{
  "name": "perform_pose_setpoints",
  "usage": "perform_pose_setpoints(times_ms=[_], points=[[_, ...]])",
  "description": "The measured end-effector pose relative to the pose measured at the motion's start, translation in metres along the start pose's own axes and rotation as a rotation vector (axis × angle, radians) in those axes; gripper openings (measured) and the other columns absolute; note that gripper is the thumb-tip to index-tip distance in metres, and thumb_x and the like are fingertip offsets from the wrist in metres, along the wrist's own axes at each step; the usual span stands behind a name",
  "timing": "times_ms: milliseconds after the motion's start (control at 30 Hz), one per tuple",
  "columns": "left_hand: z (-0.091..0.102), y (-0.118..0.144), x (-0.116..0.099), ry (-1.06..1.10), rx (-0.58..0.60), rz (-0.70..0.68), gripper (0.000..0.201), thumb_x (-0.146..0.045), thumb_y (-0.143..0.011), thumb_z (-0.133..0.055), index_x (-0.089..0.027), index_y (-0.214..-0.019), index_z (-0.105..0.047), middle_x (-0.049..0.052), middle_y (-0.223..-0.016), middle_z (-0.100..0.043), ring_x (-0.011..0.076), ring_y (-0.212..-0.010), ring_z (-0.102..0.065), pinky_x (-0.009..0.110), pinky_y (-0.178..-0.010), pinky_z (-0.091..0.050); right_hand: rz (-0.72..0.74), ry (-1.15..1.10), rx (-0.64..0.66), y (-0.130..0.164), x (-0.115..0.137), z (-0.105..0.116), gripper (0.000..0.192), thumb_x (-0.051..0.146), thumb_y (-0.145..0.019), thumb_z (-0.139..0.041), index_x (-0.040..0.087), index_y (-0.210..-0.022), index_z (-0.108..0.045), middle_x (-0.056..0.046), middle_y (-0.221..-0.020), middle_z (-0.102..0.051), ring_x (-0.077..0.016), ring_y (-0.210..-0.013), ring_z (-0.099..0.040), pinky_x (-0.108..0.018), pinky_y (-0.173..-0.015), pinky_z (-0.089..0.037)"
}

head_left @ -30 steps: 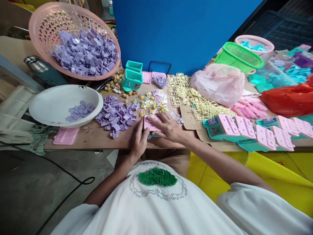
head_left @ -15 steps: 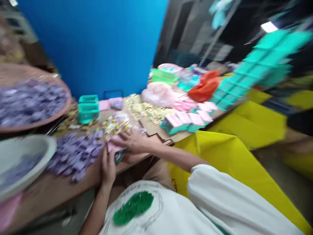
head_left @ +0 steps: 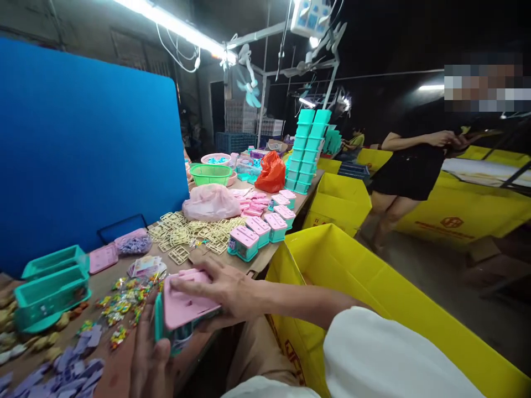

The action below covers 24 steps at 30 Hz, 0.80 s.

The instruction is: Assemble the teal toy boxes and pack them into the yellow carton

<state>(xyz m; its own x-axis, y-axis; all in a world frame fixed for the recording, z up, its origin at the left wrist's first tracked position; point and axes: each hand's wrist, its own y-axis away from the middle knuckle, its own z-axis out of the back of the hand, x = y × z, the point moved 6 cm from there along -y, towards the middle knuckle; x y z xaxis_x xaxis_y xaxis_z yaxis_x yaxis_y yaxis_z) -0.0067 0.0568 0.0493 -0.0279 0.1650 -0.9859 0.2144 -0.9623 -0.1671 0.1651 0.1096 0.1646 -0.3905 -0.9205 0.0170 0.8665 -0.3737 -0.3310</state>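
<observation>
Head view: swung to the right since half a second ago; the box (head_left: 191, 309) is now seen larger, and a standing person (head_left: 409, 160) has been brought into sight.
Table (head_left: 115, 367): strewn with small parts and tubs.
Board (head_left: 91, 149): set upright along the table's far side, plain blue.
Yellow bin (head_left: 357, 293): placed just beside the table's right edge.
Teal stack (head_left: 307, 150): piled high at the table's far end, near a red bag (head_left: 271, 174).
Closed boxes (head_left: 257, 228): grouped near the right edge, topped in pink.
Box: held tilted between both hands at the table's near edge; whether it is raised cannot be told. Its teal body is mostly covered; a print is partly shown on the near side.
Right hand (head_left: 230, 293): spread over the top and gripping the right side.
Left hand (head_left: 150, 348): closed against the left side.
Lid (head_left: 178, 315): pink, round-cornered, marked by a small slot; partly hidden by fingers.
Packets (head_left: 124, 298): scattered beyond the left hand, brightly coloured.
</observation>
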Motion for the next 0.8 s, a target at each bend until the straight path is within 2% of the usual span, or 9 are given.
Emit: perform_pose_setpoints(times_ms=[100,167,233,333,433,500,600,733,800], points=[[-0.025,-0.016,-0.005,0.076,0.036,0.093,0.087,-0.068,-0.09,-0.068,-0.036,-0.166,-0.041,0.006,-0.168,-0.053,0.0424,-0.152,-0.053,0.052,-0.115,-0.059,-0.051,-0.207,-0.077,0.025,-0.02,0.01,0.108,0.079,-0.09,-0.068,0.023,-0.174,-0.029,-0.024,-0.152,-0.047,-0.0385,-0.143,-0.045,-0.056,-0.121,-0.042],[-0.031,-0.023,-0.006,0.124,0.002,0.088,0.092,-0.069,-0.086,-0.071,-0.034,-0.165,-0.042,0.008,-0.161,-0.06,0.0439,-0.142,-0.062,0.049,-0.101,-0.067,-0.125,-0.49,-0.14,0.04,-0.032,0.008,0.119,0.081,-0.085,-0.073,0.023,-0.175,-0.024,-0.025,-0.159,-0.043,-0.0385,-0.148,-0.044,-0.057,-0.124,-0.039],[-0.033,-0.02,-0.006,0.19,-0.029,0.054,0.102,-0.068,-0.08,-0.077,-0.032,-0.167,-0.038,0.01,-0.159,-0.062,0.0435,-0.139,-0.065,0.046,-0.098,-0.068,-0.315,-0.887,-0.166,0.052,-0.043,-0.005,0.127,0.084,-0.078,-0.078,0.025,-0.176,-0.021,-0.023,-0.165,-0.042,-0.0369,-0.151,-0.045,-0.054,-0.125,-0.039],[-0.039,-0.002,-0.01,0.252,-0.035,-0.016,0.121,-0.062,-0.072,-0.085,-0.028,-0.172,-0.025,0.016,-0.162,-0.057,0.0433,-0.138,-0.066,0.045,-0.101,-0.067,-0.61,-1.433,-0.123,0.064,-0.038,-0.037,0.121,0.083,-0.074,-0.081,0.031,-0.172,-0.034,-0.016,-0.163,-0.05,-0.0363,-0.151,-0.05,-0.054,-0.124,-0.041],[-0.048,0.011,-0.011,0.279,-0.005,-0.03,0.119,-0.06,-0.073,-0.085,-0.027,-0.172,-0.027,0.018,-0.165,-0.053,0.0422,-0.139,-0.065,0.044,-0.104,-0.065,-0.715,-1.614,-0.164,0.07,-0.031,-0.05,0.113,0.082,-0.07,-0.084,0.032,-0.165,-0.047,-0.013,-0.152,-0.063,-0.0369,-0.142,-0.059,-0.054,-0.119,-0.048],[-0.051,0.011,-0.013,0.307,0.027,-0.015,0.115,-0.057,-0.076,-0.084,-0.027,-0.172,-0.029,0.017,-0.163,-0.056,0.0412,-0.14,-0.065,0.044,-0.105,-0.065,-0.717,-1.516,-0.171,0.071,-0.035,-0.049,0.108,0.082,-0.075,-0.08,0.032,-0.164,-0.047,-0.013,-0.151,-0.064,-0.0368,-0.139,-0.062,-0.055,-0.117,-0.05],[-0.05,0.0,-0.017,0.313,0.033,0.025,0.108,-0.055,-0.078,-0.083,-0.026,-0.17,-0.033,0.016,-0.155,-0.063,0.0398,-0.139,-0.066,0.044,-0.107,-0.064,-0.545,-1.073,-0.181,0.07,-0.041,-0.034,0.113,0.075,-0.075,-0.086,0.029,-0.168,-0.041,-0.018,-0.158,-0.055,-0.0388,-0.146,-0.054,-0.057,-0.119,-0.048],[-0.064,-0.011,-0.025,0.329,0.108,0.037,0.1,-0.066,-0.082,-0.078,-0.028,-0.166,-0.039,0.015,-0.159,-0.06,0.0392,-0.144,-0.061,0.045,-0.112,-0.06,-0.196,-0.464,-0.318,0.075,-0.031,-0.003,0.11,0.055,-0.08,-0.088,0.024,-0.171,-0.034,-0.021,-0.149,-0.058,-0.0382,-0.139,-0.057,-0.053,-0.11,-0.055],[-0.071,-0.012,-0.028,0.312,0.192,0.0,0.111,-0.078,-0.08,-0.073,-0.031,-0.17,-0.03,0.015,-0.164,-0.054,0.041,-0.147,-0.058,0.05,-0.114,-0.059,-0.224,-0.308,-0.434,0.091,-0.045,0.017,0.102,0.052,-0.084,-0.083,0.025,-0.17,-0.034,-0.019,-0.143,-0.062,-0.0356,-0.13,-0.063,-0.051,-0.106,-0.057]])
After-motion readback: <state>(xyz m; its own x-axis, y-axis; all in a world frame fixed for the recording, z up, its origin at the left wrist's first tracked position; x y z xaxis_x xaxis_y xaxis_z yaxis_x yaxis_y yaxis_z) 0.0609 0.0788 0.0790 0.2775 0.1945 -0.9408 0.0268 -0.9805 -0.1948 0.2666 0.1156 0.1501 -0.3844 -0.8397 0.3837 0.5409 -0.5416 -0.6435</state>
